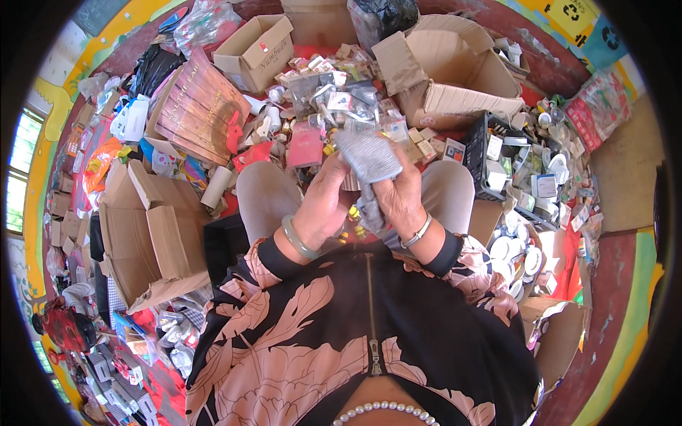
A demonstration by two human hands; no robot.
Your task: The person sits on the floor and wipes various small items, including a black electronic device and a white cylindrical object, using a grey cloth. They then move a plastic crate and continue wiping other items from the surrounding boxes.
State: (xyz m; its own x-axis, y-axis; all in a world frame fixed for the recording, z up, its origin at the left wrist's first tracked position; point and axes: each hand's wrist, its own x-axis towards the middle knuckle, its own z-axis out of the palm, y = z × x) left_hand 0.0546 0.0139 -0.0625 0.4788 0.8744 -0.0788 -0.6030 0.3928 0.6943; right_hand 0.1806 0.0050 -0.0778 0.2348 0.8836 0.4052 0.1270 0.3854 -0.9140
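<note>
Both of my hands meet in front of my knees around a grey cloth (371,157). My right hand (405,195) is closed on the cloth, and a crumpled end hangs down below its fingers. My left hand (321,202) curls at the cloth's left side, thumb up against it. What the left fingers grip is mostly covered; a small ribbed edge shows between the hands, too little to name. Beyond the cloth lies a pile of small boxes and plastic packets (341,99), with a pink-red box (305,144) near its front.
An open cardboard box (469,99) stands at the far right, a smaller carton (259,53) at the far left. Another open carton (153,234) is by my left side. A black crate (490,160) with packages stands right of my knee, near white round pieces (515,255).
</note>
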